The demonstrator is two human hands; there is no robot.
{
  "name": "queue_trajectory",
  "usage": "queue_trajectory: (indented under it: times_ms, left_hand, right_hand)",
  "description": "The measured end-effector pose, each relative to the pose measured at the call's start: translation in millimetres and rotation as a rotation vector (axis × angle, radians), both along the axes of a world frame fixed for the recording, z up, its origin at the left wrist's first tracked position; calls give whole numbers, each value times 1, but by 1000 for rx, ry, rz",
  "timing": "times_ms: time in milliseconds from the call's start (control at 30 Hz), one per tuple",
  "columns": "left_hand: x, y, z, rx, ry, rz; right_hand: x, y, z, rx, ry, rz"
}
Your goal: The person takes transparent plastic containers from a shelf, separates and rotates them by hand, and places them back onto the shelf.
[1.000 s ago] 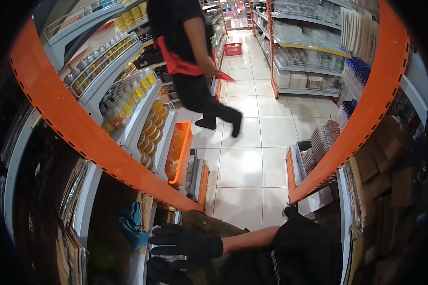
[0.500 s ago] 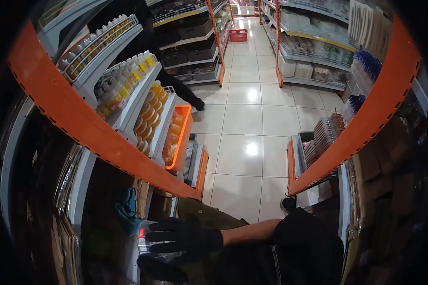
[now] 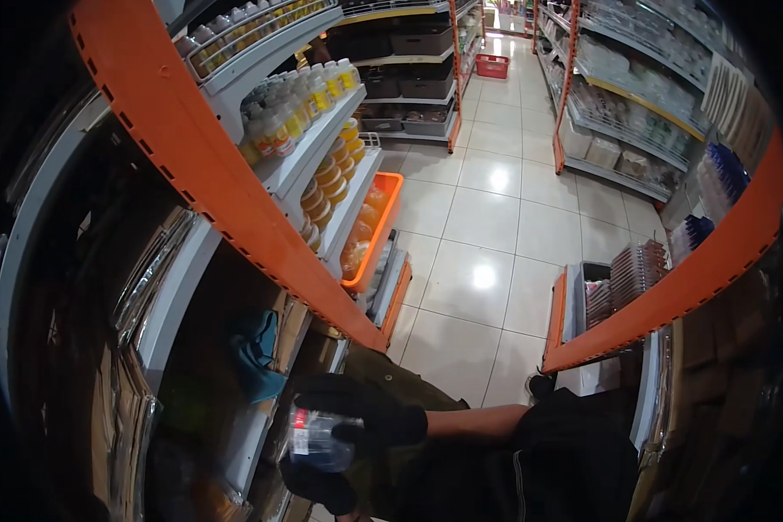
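Shop: tiled aisle (image 3: 461, 304), stocked shelves (image 3: 322, 143), bottle rows (image 3: 300, 103), red basket (image 3: 492, 67).

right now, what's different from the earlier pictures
The right hand has curled onto the clear packet, now between it and the left hand and farther from the blue cloth. The other person has gone left, out of view; the view has turned left. The cloth and red basket stayed put.

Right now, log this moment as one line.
right hand: gripping clear package, red-white label | left hand: at package's lower side | teal cloth: near right hand
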State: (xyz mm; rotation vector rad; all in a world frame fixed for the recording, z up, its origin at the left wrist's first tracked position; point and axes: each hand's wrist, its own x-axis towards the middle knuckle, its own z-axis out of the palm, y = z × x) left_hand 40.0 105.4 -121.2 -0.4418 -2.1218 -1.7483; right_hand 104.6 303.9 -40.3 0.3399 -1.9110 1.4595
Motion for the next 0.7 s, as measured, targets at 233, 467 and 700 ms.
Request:
queue_trajectory:
  times_ms: [233, 467, 700]
  left_hand:
    - [-10, 0, 2, -161, -41, -238]
    - [-13, 9, 9, -179, -67, -245]
    - [-12, 23, 43, -268, -138, -226]
  right_hand:
    - [-15, 2, -49, -1076, -505, 445]
    - [-13, 22, -28, -845, -428, 189]
    - [-11, 29, 2, 331, -305, -150]
